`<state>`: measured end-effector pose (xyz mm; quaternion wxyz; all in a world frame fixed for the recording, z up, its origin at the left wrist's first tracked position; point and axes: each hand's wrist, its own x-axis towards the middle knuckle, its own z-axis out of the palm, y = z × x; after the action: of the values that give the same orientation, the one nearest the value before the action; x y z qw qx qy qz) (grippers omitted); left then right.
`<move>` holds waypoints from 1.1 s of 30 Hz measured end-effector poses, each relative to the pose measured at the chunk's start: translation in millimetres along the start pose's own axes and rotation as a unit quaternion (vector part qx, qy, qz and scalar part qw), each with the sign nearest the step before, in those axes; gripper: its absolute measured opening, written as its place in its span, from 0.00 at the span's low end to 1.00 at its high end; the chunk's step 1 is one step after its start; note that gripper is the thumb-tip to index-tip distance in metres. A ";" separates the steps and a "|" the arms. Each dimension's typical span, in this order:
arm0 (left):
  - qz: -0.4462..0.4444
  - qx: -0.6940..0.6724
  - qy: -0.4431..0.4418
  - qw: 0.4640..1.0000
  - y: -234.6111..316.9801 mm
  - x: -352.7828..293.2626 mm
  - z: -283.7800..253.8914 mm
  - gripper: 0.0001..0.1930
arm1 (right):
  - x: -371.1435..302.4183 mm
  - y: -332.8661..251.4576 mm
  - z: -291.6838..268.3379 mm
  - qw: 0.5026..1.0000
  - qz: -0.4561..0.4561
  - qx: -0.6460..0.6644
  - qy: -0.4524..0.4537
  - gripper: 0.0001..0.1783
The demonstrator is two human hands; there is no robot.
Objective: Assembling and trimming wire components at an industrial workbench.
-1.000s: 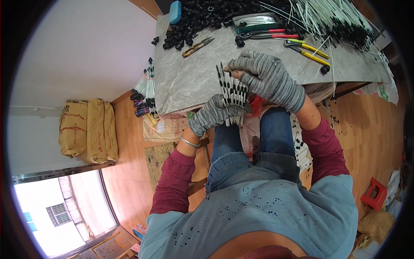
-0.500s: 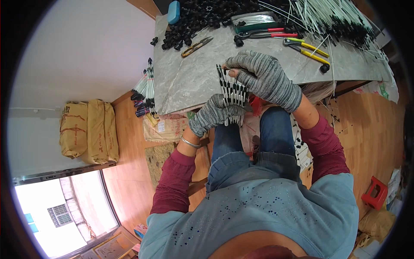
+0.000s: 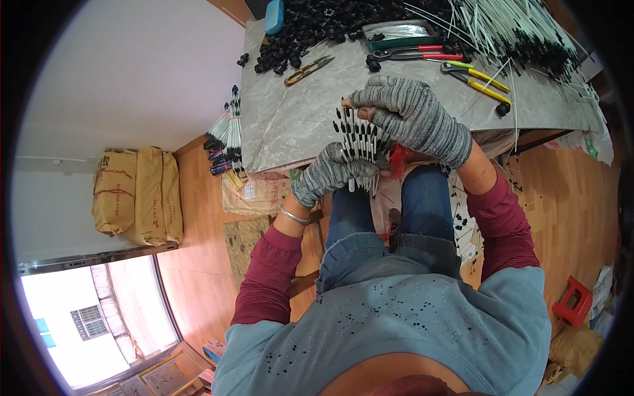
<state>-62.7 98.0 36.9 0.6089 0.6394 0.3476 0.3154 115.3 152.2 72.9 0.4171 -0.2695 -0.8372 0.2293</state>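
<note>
My left hand [image 3: 328, 175], in a grey knit fingerless glove, is closed round the lower part of a bundle of thin white sticks with black tips [image 3: 360, 141]. The bundle is fanned upright above my lap, by the table's near edge. My right hand [image 3: 415, 117], gloved the same way, is at the bundle's upper end. Its thumb and forefinger are pinched together beside the top black tips. Whether they grip a single stick there is too small to make out.
On the grey table [image 3: 277, 132] lie snips [image 3: 309, 70], red-handled pliers [image 3: 422, 56], yellow-handled pliers [image 3: 481, 84], a heap of black plastic fittings [image 3: 300, 33] and a pile of white sticks [image 3: 512, 33]. Tied bundles [image 3: 231, 129] lean at the left. A red stool [image 3: 572, 302] stands on the floor.
The view has shifted slightly. My right fingertips remain at the bundle's top, where the black tips now sit a little differently. My left hand keeps its hold.
</note>
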 end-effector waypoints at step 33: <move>-0.004 -0.004 0.073 0.997 3.6 1.7 5.5 0.08 | 15.6 -14.9 -13.8 0.992 -0.033 -0.072 -0.094 0.19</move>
<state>-57.0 96.3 40.1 0.5858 0.6105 0.3930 0.3601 114.9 153.2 98.6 0.3233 -0.2486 -0.8953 0.1793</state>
